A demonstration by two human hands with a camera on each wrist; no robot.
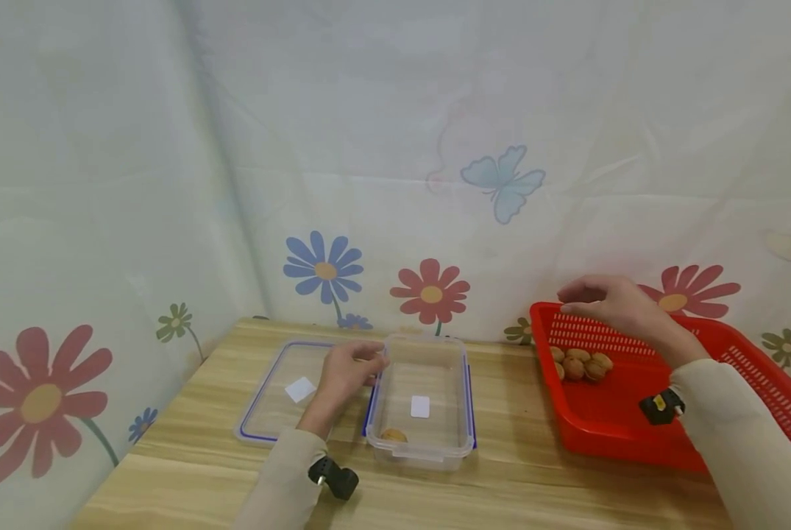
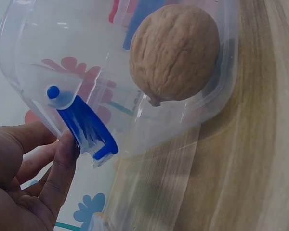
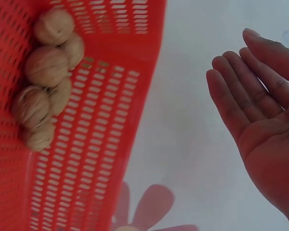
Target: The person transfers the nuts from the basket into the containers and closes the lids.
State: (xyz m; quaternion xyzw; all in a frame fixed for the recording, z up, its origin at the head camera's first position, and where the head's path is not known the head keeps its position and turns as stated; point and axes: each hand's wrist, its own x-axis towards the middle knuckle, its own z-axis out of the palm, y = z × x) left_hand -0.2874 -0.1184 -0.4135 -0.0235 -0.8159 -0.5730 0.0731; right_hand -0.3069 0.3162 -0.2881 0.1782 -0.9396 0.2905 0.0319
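A clear plastic food container (image 1: 428,456) with blue side clips (image 2: 86,127) stands on the table. One walnut (image 1: 394,436) lies in its near left corner; the same walnut (image 2: 176,53) looks large in the left wrist view. My left hand (image 1: 349,375) holds the container's left side, thumb and fingers at the rim beside a hanging clip. Above the left part of a red plastic basket (image 1: 620,434) is my right hand (image 1: 610,305), holding nothing. Its palm and loosely bent fingers show in the right wrist view. Several walnuts (image 3: 47,66) sit together inside the basket.
The container's clear lid (image 1: 256,419), with a blue seal and a white label, lies flat on the wooden table (image 1: 501,486) left of the container. A white curtain (image 1: 369,147) printed with flowers hangs behind the table and along its left.
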